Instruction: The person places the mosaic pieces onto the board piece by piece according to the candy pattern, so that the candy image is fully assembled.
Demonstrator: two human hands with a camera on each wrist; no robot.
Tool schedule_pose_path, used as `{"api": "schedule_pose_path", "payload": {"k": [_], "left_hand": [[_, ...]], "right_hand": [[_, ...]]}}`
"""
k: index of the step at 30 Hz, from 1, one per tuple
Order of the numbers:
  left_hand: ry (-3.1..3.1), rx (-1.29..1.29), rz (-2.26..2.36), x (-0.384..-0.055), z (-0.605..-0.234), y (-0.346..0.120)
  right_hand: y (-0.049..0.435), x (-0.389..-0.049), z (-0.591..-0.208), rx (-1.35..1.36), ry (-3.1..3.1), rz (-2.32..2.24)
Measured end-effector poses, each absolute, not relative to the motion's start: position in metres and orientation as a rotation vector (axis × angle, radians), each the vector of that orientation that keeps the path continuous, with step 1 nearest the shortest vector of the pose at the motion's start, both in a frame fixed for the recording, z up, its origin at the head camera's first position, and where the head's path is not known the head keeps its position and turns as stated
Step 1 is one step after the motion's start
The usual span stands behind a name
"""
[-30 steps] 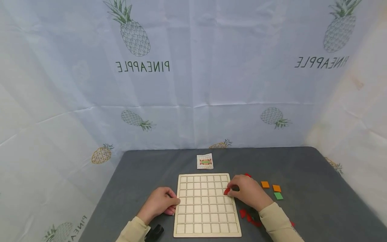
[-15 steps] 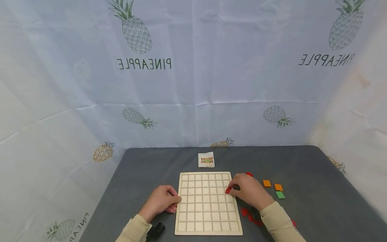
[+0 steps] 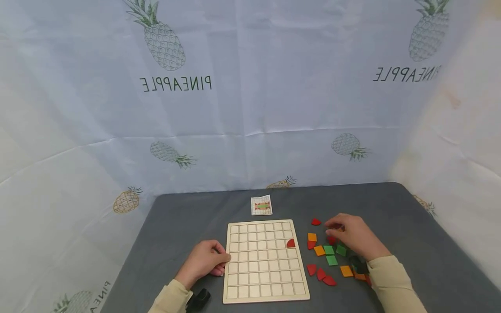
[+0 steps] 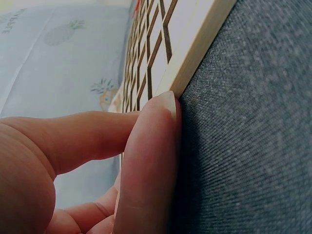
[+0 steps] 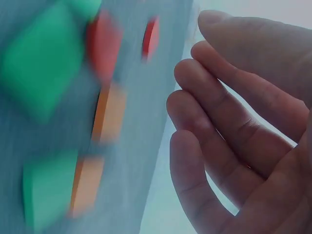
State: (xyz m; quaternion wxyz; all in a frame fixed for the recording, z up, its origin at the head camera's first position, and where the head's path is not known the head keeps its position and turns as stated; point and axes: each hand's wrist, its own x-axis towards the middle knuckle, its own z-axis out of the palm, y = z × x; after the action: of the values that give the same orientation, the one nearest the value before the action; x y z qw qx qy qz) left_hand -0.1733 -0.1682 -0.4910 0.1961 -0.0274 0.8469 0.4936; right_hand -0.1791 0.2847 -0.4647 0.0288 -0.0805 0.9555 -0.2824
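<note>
A pale wooden grid board (image 3: 264, 266) lies flat on the dark table, with one red quarter-round piece (image 3: 291, 243) in a cell near its right edge. At the board's left edge, my left hand (image 3: 203, 261) holds it between thumb and index finger; the thumb (image 4: 151, 141) presses the rim in the left wrist view. My right hand (image 3: 355, 237) is over the loose pieces right of the board, fingers loosely bent and nothing between them. Below those fingers lie a green tile (image 5: 44, 63) and a red piece (image 5: 104, 44), both blurred in the right wrist view.
A small printed card (image 3: 261, 205) with a coloured grid pattern lies behind the board. Several red, orange (image 3: 319, 251) and green (image 3: 332, 260) pieces are scattered to its right. A black object (image 3: 198, 300) is by the left wrist. A pineapple-print curtain (image 3: 242, 108) borders the table.
My right hand has let go of the red piece, which stays in the board's cell, and has moved right over the loose pieces. The left hand has stayed at the board's edge.
</note>
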Motion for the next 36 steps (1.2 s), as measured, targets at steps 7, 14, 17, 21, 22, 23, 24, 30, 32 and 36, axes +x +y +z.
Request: {"api": "schedule_pose_path", "payload": {"k": [7, 14, 17, 21, 22, 23, 24, 30, 32, 36], "left_hand": [[2.382, -0.089, 1.391, -0.171, -0.495, -0.174], [2.377, -0.067, 1.412, -0.169, -0.497, -0.177], [2.368, -0.039, 1.420, -0.170, -0.498, -0.177], [2.357, -0.017, 1.427, -0.171, -0.500, -0.174], [2.358, -0.015, 1.426, -0.171, -0.500, -0.173], [2.357, -0.016, 1.426, -0.171, -0.500, -0.172], [2.357, -0.017, 1.424, -0.171, -0.500, -0.172], [2.353, -0.022, 1.409, -0.172, -0.496, -0.171], [2.354, -0.020, 1.406, -0.173, -0.496, -0.171], [2.363, -0.020, 1.401, -0.173, -0.495, -0.171]], "right_hand": [[0.342, -0.176, -0.467, -0.080, 2.930, -0.867], [0.367, -0.178, -0.477, -0.052, 2.915, -0.836], [0.370, -0.179, -0.478, -0.060, 2.893, -0.827], [0.371, -0.179, -0.480, -0.039, 2.870, -0.807], [0.371, -0.179, -0.481, -0.038, 2.868, -0.807], [0.370, -0.179, -0.481, -0.038, 2.867, -0.805], [0.370, -0.178, -0.482, -0.039, 2.870, -0.804], [0.368, -0.177, -0.481, -0.039, 2.893, -0.780], [0.368, -0.177, -0.482, -0.032, 2.889, -0.785], [0.369, -0.178, -0.483, -0.029, 2.892, -0.786]]}}
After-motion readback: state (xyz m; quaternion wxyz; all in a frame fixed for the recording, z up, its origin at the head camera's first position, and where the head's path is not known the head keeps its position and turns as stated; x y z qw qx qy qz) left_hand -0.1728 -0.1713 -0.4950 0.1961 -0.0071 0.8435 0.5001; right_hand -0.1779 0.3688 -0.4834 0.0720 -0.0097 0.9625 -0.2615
